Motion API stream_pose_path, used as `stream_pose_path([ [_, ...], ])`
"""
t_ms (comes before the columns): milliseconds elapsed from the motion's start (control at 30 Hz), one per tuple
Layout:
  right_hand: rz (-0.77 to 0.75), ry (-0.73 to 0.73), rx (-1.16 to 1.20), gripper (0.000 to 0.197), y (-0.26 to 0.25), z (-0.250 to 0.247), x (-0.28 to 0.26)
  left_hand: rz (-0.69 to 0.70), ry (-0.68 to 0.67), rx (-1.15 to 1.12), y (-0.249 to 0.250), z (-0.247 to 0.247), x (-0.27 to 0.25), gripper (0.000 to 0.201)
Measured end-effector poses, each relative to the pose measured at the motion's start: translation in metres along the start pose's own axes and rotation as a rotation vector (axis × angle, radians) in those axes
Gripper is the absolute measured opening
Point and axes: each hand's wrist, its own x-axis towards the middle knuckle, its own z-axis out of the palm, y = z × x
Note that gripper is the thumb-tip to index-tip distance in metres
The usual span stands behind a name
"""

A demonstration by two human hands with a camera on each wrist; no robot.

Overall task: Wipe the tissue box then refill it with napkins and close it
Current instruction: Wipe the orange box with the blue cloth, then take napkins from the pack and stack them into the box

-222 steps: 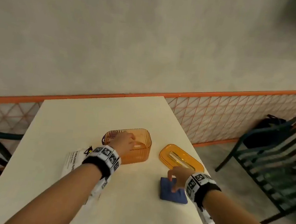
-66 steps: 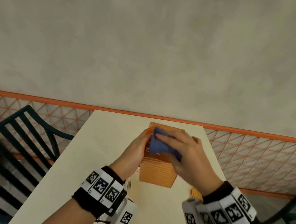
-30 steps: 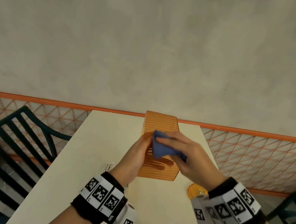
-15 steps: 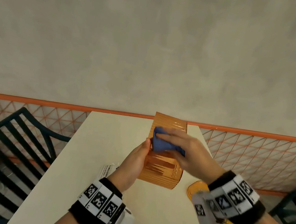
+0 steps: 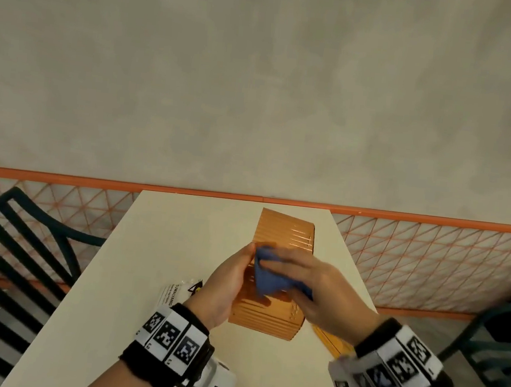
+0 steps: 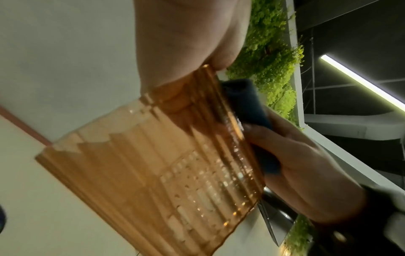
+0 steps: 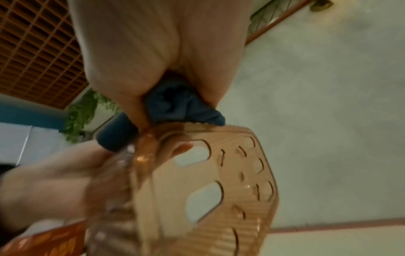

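Observation:
The ribbed orange tissue box (image 5: pixel 284 237) is held up off the table, turned so a long ribbed side faces me. My left hand (image 5: pixel 229 280) grips its left side, fingers inside the box as the left wrist view shows through the clear plastic (image 6: pixel 153 164). My right hand (image 5: pixel 308 280) holds a folded blue cloth (image 5: pixel 265 278) and presses it on the box's upper face. The right wrist view shows the cloth (image 7: pixel 175 105) bunched in the palm against the box's perforated bottom (image 7: pixel 219 181). The orange lid (image 5: pixel 331 341) lies on the table under my right wrist.
A napkin pack (image 5: pixel 174 293) in printed white wrap lies on the cream table (image 5: pixel 154 245), partly under my left wrist. Dark slatted chairs stand at left (image 5: pixel 11 249) and right (image 5: pixel 497 344). An orange-trimmed lattice wall (image 5: pixel 430 259) runs behind the table.
Since 7.4 s ago the box was lifted from the table and the cloth picked up. In the last second the cloth slid toward me along the box and the box tilted slightly.

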Motion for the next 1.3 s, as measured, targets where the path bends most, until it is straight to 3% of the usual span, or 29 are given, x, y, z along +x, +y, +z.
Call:
stream_pose_path([
  [133, -0.069, -0.153, -0.026, 0.042, 0.016, 0.015, -0.046, 0.032, -0.022, 0.289, -0.008, -0.004, 0.010, 0.033],
  [233, 0.145, -0.193, -0.053, 0.042, 0.057, 0.028, -0.079, 0.047, -0.116, 0.624, -0.010, -0.010, 0.030, 0.034],
  [333, 0.386, -0.271, -0.114, 0.038, 0.089, 0.053, -0.100, 0.000, -0.191, 0.929, -0.019, -0.014, 0.048, 0.022],
  [433, 0.494, -0.378, -0.122, 0.039, 0.098, 0.087, -0.108, -0.012, -0.243, 1.338, -0.042, -0.018, 0.056, 0.025],
  [500, 0.538, -0.405, -0.118, 0.041, 0.096, 0.109, -0.112, 0.030, -0.270, 1.491, -0.061, -0.024, 0.057, 0.030],
  [667, 0.652, -0.409, -0.069, 0.047, 0.089, 0.144, -0.127, 0.026, -0.307, 1.590, -0.092, -0.035, 0.055, 0.025],
  [800, 0.750, -0.615, -0.136, 0.058, 0.087, 0.158, -0.142, 0.028, -0.307, 1.598, -0.099, -0.038, 0.060, 0.027],
  [833, 0.764, -0.655, -0.152, 0.067, 0.086, 0.160, -0.145, 0.036, -0.307, 1.595, -0.100, -0.037, 0.062, 0.028],
  [900, 0.761, -0.699, -0.166, 0.107, 0.089, 0.165, -0.149, 0.030, -0.300, 1.593, -0.102, -0.035, 0.066, 0.027],
  [967, 0.764, -0.723, -0.199, 0.127, 0.095, 0.168, -0.151, 0.023, -0.288, 1.576, -0.106, -0.033, 0.069, 0.028],
  [1200, 0.771, -0.774, -0.189, 0.128, 0.095, 0.161, -0.146, -0.042, -0.299, 1.599, -0.114, -0.032, 0.076, 0.032],
  [1300, 0.760, -0.758, -0.167, 0.111, 0.093, 0.148, -0.133, -0.018, -0.293, 1.596, -0.106, -0.033, 0.076, 0.037],
])
